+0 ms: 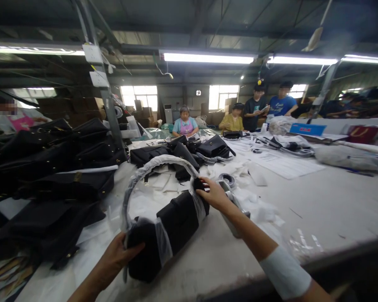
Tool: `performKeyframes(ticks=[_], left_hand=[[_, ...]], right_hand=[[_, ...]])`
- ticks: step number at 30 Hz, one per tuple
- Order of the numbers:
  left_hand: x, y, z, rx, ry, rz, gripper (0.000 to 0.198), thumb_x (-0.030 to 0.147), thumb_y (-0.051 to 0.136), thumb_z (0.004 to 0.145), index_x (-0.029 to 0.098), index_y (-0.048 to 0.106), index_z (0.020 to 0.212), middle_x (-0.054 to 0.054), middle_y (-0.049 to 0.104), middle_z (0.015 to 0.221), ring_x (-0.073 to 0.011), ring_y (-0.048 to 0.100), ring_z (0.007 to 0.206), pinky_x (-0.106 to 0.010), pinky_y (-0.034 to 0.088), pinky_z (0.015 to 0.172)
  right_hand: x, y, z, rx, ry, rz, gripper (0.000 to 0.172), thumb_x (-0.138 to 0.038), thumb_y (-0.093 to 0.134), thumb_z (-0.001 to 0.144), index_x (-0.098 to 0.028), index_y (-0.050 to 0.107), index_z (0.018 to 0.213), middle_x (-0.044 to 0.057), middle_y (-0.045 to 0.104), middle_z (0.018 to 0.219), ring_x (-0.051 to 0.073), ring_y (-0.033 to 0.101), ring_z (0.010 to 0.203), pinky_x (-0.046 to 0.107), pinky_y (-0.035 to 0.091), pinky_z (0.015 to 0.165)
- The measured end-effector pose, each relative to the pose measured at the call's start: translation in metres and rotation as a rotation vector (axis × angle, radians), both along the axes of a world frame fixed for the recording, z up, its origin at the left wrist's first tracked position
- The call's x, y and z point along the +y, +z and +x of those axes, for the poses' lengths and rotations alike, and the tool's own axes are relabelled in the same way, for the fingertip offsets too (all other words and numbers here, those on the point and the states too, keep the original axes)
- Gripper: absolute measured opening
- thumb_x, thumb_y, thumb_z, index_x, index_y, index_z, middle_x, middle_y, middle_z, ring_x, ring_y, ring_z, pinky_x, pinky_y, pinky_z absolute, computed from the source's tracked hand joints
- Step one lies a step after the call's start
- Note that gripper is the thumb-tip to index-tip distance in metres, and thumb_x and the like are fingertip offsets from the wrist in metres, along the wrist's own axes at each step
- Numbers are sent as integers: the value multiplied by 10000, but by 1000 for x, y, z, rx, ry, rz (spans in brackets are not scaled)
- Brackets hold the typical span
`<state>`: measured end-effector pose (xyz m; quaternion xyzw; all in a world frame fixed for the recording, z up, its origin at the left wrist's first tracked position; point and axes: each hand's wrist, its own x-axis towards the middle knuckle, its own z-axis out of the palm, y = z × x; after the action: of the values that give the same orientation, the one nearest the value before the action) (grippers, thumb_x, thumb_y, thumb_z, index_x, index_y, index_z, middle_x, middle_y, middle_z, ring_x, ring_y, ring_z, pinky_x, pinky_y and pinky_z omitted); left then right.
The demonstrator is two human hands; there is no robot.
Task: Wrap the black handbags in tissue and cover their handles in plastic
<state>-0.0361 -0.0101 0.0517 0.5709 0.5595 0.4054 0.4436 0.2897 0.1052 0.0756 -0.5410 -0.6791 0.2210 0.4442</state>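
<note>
A black handbag [179,222] rests tilted on the white table in front of me. Its arched handle [159,161] is wrapped in clear plastic film, and strips of translucent wrapping [164,241] hang over the bag's body. My left hand [121,251] grips the near left end, thumb across the black side and fingers hidden behind it. At the far right end my right hand [212,193] has its fingers closed on the bag's top corner, by the foot of the handle.
Black bags [50,163] are piled high on the left, beside a metal post [108,96]. More black bags [189,153] lie beyond mine among white paper scraps. A coiled strap [227,180], paper sheets [286,163] and a blue box [308,129] are rightward. Several people sit or stand across the table.
</note>
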Motion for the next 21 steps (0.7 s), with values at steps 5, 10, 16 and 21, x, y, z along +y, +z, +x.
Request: performKeyframes(ticks=[5, 10, 16, 21], left_hand=[[5, -3, 11, 120, -132, 98, 380, 526, 777, 627, 205, 707, 818, -36, 728, 891, -295, 657, 906, -341, 515, 843], [-5, -13, 14, 209, -45, 87, 415, 583, 720, 678, 199, 698, 833, -26, 722, 770, -286, 680, 783, -318, 550, 686], [-44, -26, 53, 129, 76, 262, 444, 557, 700, 699, 237, 697, 1007, -10, 757, 981, -276, 707, 901, -298, 569, 791], [-83, -42, 98, 123, 18, 383, 596, 430, 716, 745, 271, 576, 1303, -37, 704, 1207, -275, 673, 1092, -319, 536, 936]], right_hand=[[-36, -16, 25, 76, -59, 2, 534, -250, 619, 804, -181, 549, 1329, 140, 597, 1311, 254, 618, 1139, 389, 560, 894], [-65, -10, 16, 173, -186, 152, 422, -307, 620, 835, -187, 608, 1239, 132, 615, 1280, 263, 645, 1068, 440, 547, 918], [-101, 69, -20, 775, 281, -206, 480, -556, 519, 933, -163, 598, 1196, 136, 699, 1147, 246, 670, 1070, 420, 508, 996], [-99, 156, -36, 1034, 430, -580, 339, -405, 501, 981, -103, 569, 1118, 71, 715, 825, 183, 715, 791, 373, 587, 851]])
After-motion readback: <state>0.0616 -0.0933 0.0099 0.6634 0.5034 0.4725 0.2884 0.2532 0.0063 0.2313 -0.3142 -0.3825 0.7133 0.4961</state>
